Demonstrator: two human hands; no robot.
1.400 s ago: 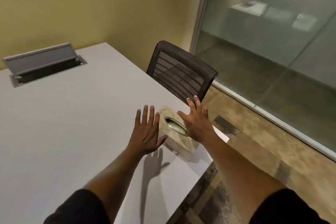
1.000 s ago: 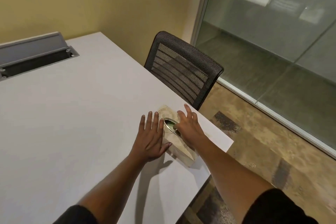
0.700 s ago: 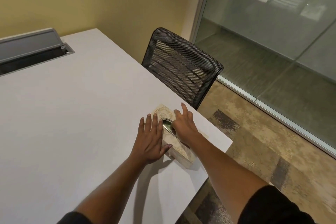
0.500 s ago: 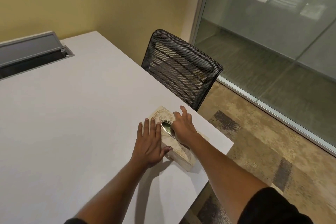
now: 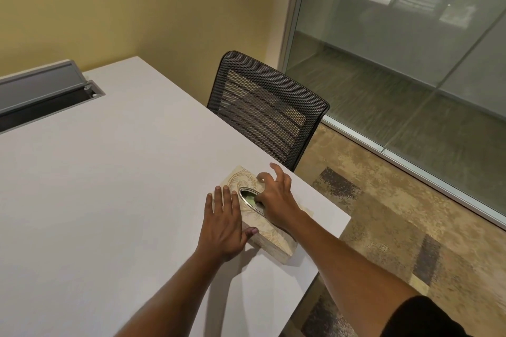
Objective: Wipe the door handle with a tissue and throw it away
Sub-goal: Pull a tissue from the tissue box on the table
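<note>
A beige patterned tissue box (image 5: 241,179) with a metal-rimmed oval slot lies near the right corner of the white table (image 5: 109,172). My left hand (image 5: 223,223) lies flat against the box's left side, thumb on its near end, steadying it. My right hand (image 5: 275,195) rests on top of the box with thumb and forefinger dipped into the slot and the other fingers raised. No tissue shows outside the slot. No door handle is in view.
A black mesh chair (image 5: 267,112) stands tucked at the table's right edge, just beyond the box. A grey cable hatch (image 5: 41,93) stands open at the table's far left. A glass wall (image 5: 410,49) runs along the right, above patterned carpet (image 5: 383,213).
Both hands came down from hovering onto the box. The left settled against its side; the right moved over the slot and its fingertips now reach into it.
</note>
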